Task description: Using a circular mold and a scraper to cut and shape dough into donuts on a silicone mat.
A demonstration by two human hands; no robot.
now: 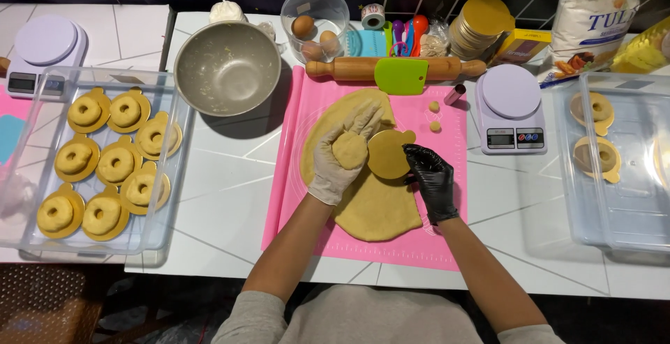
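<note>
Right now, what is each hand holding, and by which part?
The left hand in a white glove cups a round cut dough disc in its palm. The right hand in a black glove pinches the gold round cardboard base at its right edge.

There is one view only, from a camera worn on the person's head, looking almost straight down at the white table (230, 176) from close above. The pink rolling mat (447, 239) sits at the middle of the frame, its far edge toward the dark wall. Left of the mat the view reaches a clear tray (28, 155); right of it, a second clear tray (628, 218). The person's own arms enter from the bottom edge.
</note>
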